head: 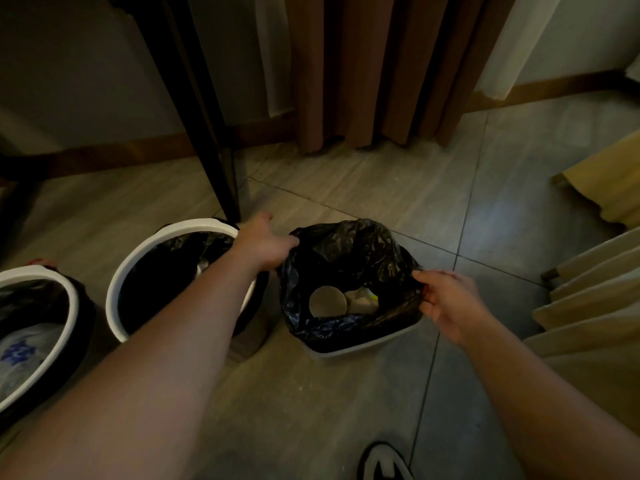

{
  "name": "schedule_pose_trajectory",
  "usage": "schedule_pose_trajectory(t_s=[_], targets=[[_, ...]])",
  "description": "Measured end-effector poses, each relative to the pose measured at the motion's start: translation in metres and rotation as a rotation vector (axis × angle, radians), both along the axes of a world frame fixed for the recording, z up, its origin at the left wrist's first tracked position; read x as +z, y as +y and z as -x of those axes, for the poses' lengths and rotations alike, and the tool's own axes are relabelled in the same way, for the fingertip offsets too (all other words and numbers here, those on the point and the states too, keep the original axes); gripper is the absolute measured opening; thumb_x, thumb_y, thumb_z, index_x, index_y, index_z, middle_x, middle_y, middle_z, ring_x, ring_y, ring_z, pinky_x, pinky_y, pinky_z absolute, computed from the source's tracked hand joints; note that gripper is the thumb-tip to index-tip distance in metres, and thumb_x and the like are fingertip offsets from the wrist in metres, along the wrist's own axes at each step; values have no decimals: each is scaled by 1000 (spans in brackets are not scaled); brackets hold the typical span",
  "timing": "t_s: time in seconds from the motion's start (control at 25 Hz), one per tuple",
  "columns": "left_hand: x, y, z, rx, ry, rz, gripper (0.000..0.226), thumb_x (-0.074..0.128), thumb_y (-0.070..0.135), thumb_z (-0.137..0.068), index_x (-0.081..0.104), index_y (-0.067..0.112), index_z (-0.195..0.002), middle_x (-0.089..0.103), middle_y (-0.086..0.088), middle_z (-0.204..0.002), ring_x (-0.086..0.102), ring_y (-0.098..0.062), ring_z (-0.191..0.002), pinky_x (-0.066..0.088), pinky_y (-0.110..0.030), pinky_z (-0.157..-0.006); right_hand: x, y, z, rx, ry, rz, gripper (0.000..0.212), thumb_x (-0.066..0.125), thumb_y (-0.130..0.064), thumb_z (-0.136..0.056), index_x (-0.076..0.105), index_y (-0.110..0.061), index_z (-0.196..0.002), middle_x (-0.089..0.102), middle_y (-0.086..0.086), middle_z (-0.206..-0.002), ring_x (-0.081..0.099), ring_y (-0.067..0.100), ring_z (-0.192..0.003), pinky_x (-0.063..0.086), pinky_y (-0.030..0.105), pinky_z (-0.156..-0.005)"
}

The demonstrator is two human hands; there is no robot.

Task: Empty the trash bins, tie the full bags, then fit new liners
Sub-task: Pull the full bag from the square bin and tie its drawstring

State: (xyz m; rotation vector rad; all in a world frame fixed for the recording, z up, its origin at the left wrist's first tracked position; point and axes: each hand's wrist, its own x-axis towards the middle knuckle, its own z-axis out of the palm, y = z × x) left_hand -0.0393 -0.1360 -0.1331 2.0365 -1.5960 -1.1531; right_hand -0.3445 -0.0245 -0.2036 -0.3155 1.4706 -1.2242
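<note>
the left hand (266, 245) holds the near-left edge of a crumpled black plastic bin bag (349, 251). its thumb lies on the rim, and the fingers beyond are hard to make out. the right hand (448, 301) pinches the opposite edge between thumb and curled fingers. the bag's mouth is spread open between the two hands, over a small white plastic bin (363, 349) whose lip shows just below the right hand.

down inside the bag, between the hands, lie a round brown paper cup (327, 301) and some pale crumpled paper (362, 299).

under the left forearm stands a round white-rimmed bin with a black liner (138, 258). further out to that hand's left is another white-rimmed bin (52, 271), which holds a white bag with blue print (20, 351).

beyond the left hand a dark table leg (221, 168) meets the grey tiled floor (346, 188). brown curtains (363, 71) hang past both hands. a black-and-white shoe (384, 462) shows below the right forearm.
</note>
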Motion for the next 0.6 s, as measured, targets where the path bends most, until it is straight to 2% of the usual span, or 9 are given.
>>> schedule_pose_trajectory(t_s=[0.08, 0.16, 0.24, 0.32, 0.4, 0.52, 0.6], targets=[[0, -13, 1, 14, 24, -39, 68, 81, 22, -89, 53, 20, -151, 61, -16, -138, 67, -28, -99, 62, -44, -93, 4, 4, 1, 46, 18, 20, 26, 77, -6, -92, 69, -2, -116, 79, 20, -105, 79, 32, -96, 64, 40, -79], [3, -9, -2, 89, 134, -8, 47, 82, 14, -85, 70, 22, -130, 70, -12, -124, 70, -27, -101, 61, -45, -95, 12, 7, 9, 132, 127, 6, 29, 84, -11, -87, 71, -5, -112, 80, 17, -98, 79, 29, -87, 64, 35, -71], [-1, 16, -5, 163, 291, 54, 30, 83, 15, -80, 78, 30, -105, 79, 0, -103, 74, -19, -94, 62, -41, -87, 17, 10, 18, 225, 223, -39, 26, 86, -10, -84, 74, -4, -106, 79, 19, -96, 78, 25, -78, 63, 32, -66], [-7, 49, 1, 117, 394, 107, 28, 85, 20, -80, 78, 41, -97, 78, 17, -89, 74, -3, -83, 58, -30, -77, 17, 10, 21, 256, 241, -82, 20, 83, -6, -87, 74, -2, -105, 78, 23, -98, 77, 24, -73, 62, 31, -63], [-16, 71, 12, 75, 371, 135, 25, 86, 24, -84, 79, 44, -97, 76, 22, -88, 73, 0, -83, 57, -28, -75, 14, 11, 16, 212, 280, -125, 22, 81, -18, -91, 73, -1, -104, 77, 22, -90, 75, 23, -66, 61, 32, -59], [-15, 69, 25, 81, 259, 160, 8, 81, 37, -91, 79, 35, -99, 76, 13, -86, 71, -5, -85, 57, -27, -74, 6, 10, 6, 177, 460, -190, 45, 83, -51, -86, 73, -9, -95, 75, 11, -73, 74, 22, -58, 61, 33, -56], [-8, 64, 30, 52, 157, 201, 8, 74, 42, -96, 78, 36, -91, 73, 15, -81, 68, 2, -75, 47, -15, -60, 1, 7, 0, 195, 593, -192, 43, 83, -52, -86, 72, -11, -93, 74, 7, -63, 75, 23, -56, 63, 36, -54]])
